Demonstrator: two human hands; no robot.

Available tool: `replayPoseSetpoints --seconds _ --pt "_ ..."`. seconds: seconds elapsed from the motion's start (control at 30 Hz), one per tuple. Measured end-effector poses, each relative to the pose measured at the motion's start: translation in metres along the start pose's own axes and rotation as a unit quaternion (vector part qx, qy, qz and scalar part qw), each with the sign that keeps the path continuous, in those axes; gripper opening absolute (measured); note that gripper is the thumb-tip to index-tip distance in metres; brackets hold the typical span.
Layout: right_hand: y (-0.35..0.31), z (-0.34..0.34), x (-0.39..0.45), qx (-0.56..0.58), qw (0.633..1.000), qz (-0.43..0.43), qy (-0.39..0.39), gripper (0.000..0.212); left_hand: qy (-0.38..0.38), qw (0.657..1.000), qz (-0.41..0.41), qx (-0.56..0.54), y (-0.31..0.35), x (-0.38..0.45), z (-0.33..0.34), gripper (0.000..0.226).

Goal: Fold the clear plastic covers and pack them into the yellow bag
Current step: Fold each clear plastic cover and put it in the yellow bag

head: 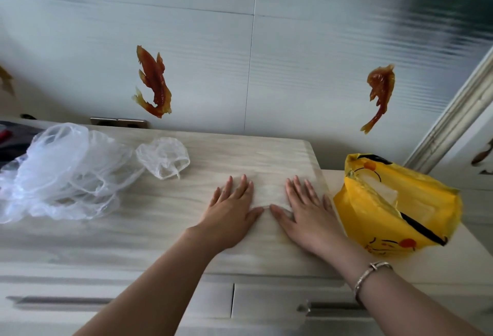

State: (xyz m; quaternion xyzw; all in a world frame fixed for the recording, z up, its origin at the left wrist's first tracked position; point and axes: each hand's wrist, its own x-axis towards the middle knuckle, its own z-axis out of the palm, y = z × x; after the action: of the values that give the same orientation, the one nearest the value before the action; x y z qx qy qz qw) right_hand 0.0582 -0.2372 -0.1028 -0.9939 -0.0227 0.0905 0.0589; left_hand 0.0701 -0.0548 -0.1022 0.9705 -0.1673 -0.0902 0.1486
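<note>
1. Two fish stickers [154, 84] hung on the pale tiled wall [293, 68] behind a light wood-grain top [133, 234]; drawer fronts with bar handles showed below its near edge, and a white door frame [453, 122] stood at right.
2. Both hands lay flat, fingers straight and pointing toward the wall: the left hand [230, 210] and right hand [309, 213] pressed a folded cover [269, 191], thumbs nearly meeting at its near edge. Its long axis seemed to run left to right.
3. A yellow bag [394, 210] sat just right of the right hand, mouth open upward, something pale inside.
4. A loose pile [61, 173] of covers lay far left, cut by the frame edge; one small cover [164, 158] lay beside it.
5. The folded cover's outline was faint against the wood and hard to trace.
</note>
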Motion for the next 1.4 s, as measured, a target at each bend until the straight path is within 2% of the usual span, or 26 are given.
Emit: replayPoseSetpoints --seconds 0.1,0.17,0.23,0.37,0.47,0.57,0.63,0.7,0.77,0.87,0.97,1.07,1.13,1.27,1.4 --pt "-0.001 -0.002 -0.006 0.016 0.999 -0.011 0.031 0.073 0.106 0.984 -0.023 -0.141 -0.002 -0.001 -0.003 0.05" --pt "-0.005 -0.007 -0.012 0.008 0.994 -0.042 0.096 0.068 0.198 0.958 -0.03 -0.207 -0.003 -0.003 -0.007 0.034" --pt "-0.014 -0.016 -0.023 0.014 0.983 -0.093 0.158 0.064 0.217 0.947 -0.048 -0.233 -0.001 -0.009 -0.014 0.031" --pt "-0.029 -0.018 -0.049 0.024 0.97 -0.161 0.18 0.046 0.151 0.948 -0.13 -0.248 0.004 -0.02 -0.025 0.034" --pt "-0.033 -0.012 -0.056 0.015 0.974 -0.159 0.163 0.044 0.103 0.936 -0.182 -0.282 0.01 -0.028 -0.029 0.037" --pt "-0.03 -0.013 -0.06 0.014 0.985 -0.134 0.107 0.053 0.064 0.881 -0.205 -0.421 0.02 -0.039 -0.036 0.032" --pt "-0.026 -0.014 -0.063 0.013 0.987 -0.13 0.094 0.057 0.004 0.84 -0.205 -0.503 0.029 -0.049 -0.04 0.03" --pt "-0.022 -0.014 -0.065 0.013 0.986 -0.136 0.096 0.059 -0.06 0.829 -0.191 -0.522 0.032 -0.057 -0.04 0.033" --pt "-0.016 -0.016 -0.067 0.009 0.985 -0.141 0.098 0.055 -0.081 0.835 -0.178 -0.515 0.035 -0.058 -0.039 0.035" --pt "-0.007 -0.015 -0.067 0.021 0.982 -0.155 0.102 0.042 -0.014 0.874 -0.155 -0.46 0.033 -0.052 -0.037 0.04" --pt "-0.001 -0.011 -0.061 0.114 0.978 -0.126 0.12 0.032 0.062 0.923 -0.093 -0.368 0.034 -0.048 -0.037 0.052" --pt "0.003 -0.01 -0.051 0.217 0.966 -0.089 0.11 0.019 0.04 0.945 -0.032 -0.324 0.037 -0.041 -0.032 0.054" --pt "0.006 -0.012 -0.045 0.295 0.947 -0.078 0.103 0.014 0.019 0.953 -0.017 -0.3 0.039 -0.032 -0.024 0.043" --pt "0.01 -0.012 -0.03 0.392 0.912 -0.022 0.118 0.034 0.06 0.951 -0.051 -0.3 0.044 -0.016 -0.012 0.011" --pt "0.012 -0.009 -0.014 0.42 0.895 -0.003 0.149 0.03 0.079 0.945 -0.093 -0.305 0.043 0.002 -0.007 0.015"
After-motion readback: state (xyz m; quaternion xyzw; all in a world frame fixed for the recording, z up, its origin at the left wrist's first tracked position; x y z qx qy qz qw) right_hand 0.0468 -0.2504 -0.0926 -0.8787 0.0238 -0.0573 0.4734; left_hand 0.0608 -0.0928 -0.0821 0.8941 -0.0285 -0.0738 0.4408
